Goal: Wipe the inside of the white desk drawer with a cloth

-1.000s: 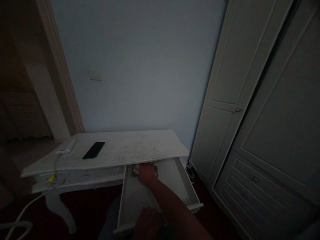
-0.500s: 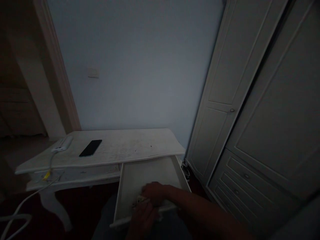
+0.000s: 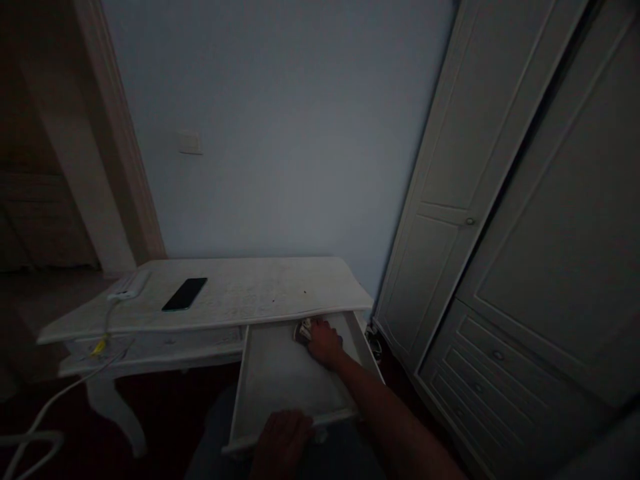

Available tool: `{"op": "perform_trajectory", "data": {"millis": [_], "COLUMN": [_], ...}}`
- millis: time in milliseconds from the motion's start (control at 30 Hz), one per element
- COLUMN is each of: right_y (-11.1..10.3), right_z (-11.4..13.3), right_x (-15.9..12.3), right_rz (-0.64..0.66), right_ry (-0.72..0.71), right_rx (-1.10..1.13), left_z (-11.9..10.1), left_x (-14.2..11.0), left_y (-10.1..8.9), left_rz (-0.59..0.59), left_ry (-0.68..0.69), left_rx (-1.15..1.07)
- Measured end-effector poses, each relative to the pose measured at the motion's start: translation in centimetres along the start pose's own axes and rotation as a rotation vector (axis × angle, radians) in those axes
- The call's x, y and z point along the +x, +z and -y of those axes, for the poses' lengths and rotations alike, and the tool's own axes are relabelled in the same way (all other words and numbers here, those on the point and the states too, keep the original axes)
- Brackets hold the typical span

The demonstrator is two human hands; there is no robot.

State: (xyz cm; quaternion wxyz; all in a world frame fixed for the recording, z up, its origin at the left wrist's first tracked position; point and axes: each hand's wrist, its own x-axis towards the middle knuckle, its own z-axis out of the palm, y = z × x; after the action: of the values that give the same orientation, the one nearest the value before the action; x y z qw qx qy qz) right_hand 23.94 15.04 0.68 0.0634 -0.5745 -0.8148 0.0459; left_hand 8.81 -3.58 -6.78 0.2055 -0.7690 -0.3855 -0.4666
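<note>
A white desk [image 3: 240,293] has its right drawer [image 3: 280,383] pulled out toward me. My right hand [image 3: 324,341] reaches deep into the drawer's far right corner, its fingers closed on a small pale object [image 3: 303,330] that I cannot make out in the dim light. At the near rim, my left hand [image 3: 283,443] rests on the drawer's front edge with fingers curled over it.
A black phone [image 3: 185,294] and a white power strip [image 3: 129,285] with its cable [image 3: 30,427] lie on the desk's left part. A tall white wardrobe [image 3: 510,233] stands close on the right. A doorway opens at the left.
My right hand went from the drawer's front, by my left hand, back to the far right corner. The left hand stayed on the front edge.
</note>
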Motion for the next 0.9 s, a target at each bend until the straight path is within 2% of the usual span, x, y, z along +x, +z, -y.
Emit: {"op": "perform_trajectory", "data": {"millis": [67, 167, 267, 333, 433, 500, 600, 667, 767, 833, 900], "right_y": [0.8, 1.7, 2.4, 2.6, 2.5, 1.7, -0.8, -2.9, -5.3, -5.7, -5.0], "right_z": [3.7, 8.7, 11.2, 11.2, 9.1, 7.3, 5.5, 5.8, 8.7, 11.6, 14.7], "right_x": [1.3, 2.2, 1.8, 0.8, -1.1, -2.2, -3.3, -3.5, -3.4, -3.2, -2.8], "right_rz": [-0.014, 0.015, 0.080, 0.146, 0.261, 0.354, 0.452, 0.357, 0.059, -0.100, -0.159], "right_ry": [-0.036, -0.198, -0.412, -0.594, -0.809, -0.823, -0.714, -0.645, -0.598, -0.590, -0.578], "right_rx": [-0.006, -0.010, -0.030, -0.085, -0.184, -0.196, -0.163, -0.106, 0.045, 0.109, 0.084], "left_z": [0.0, 0.0, 0.0, 0.0, 0.2, 0.6, 1.2, 1.6, 1.8, 2.0, 2.4], "left_x": [0.4, 0.7, 0.6, 0.5, 0.6, 0.6, 0.3, -0.3, -1.5, -2.2, -2.4], "left_y": [-0.3, -0.5, -0.2, 0.1, 0.6, 0.9, 1.6, 2.1, 2.7, 2.9, 3.0], "left_rz": [0.023, 0.029, 0.004, -0.014, -0.039, -0.026, 0.003, 0.015, 0.030, 0.080, 0.184], "left_ry": [0.012, 0.003, 0.029, 0.052, 0.045, 0.046, 0.051, 0.053, 0.041, 0.017, -0.012], "left_rx": [0.016, 0.051, 0.047, 0.029, 0.045, 0.046, 0.028, 0.037, 0.054, 0.060, 0.043]}}
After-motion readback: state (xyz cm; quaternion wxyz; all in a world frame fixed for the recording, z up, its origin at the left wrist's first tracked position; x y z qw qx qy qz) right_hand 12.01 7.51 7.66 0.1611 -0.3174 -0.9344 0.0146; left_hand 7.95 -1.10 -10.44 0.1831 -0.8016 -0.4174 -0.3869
